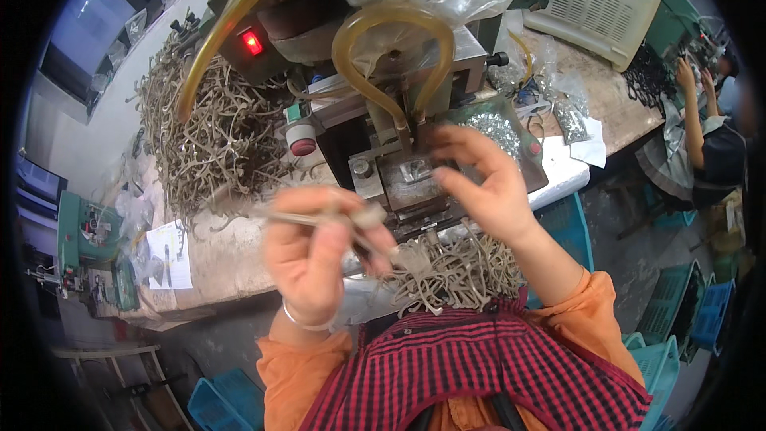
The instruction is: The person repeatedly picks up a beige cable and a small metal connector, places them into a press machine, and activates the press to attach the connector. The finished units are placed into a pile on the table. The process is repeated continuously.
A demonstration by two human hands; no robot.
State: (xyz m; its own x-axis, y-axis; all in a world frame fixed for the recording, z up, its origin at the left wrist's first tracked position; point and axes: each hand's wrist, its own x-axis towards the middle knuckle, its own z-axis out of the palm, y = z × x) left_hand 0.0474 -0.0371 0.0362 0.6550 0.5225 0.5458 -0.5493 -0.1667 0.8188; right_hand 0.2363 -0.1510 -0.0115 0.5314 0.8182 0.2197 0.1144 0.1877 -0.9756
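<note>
My left hand (315,259), blurred by motion, is closed around a thin greyish-beige branched piece (363,216) in front of the machine. My right hand (495,187) is at the press's small metal work plate (411,179), thumb and fingers apart, with nothing visible between them. Two yellowed hoses (437,22) lead down to the tooling above this plate. Just below, a heap of similar branched pieces (459,271) lies at the bench edge against my checked apron. To the right of the plate, a green tray (520,118) holds small shiny metal bits (488,126).
A large tangled pile of branched pieces (207,132) covers the bench left of the press. A red button (302,146) and a lit red switch (251,41) face me. Paper with a pen (168,259) lies at left. Blue crates (227,401) stand below; another person (702,128) works at far right.
</note>
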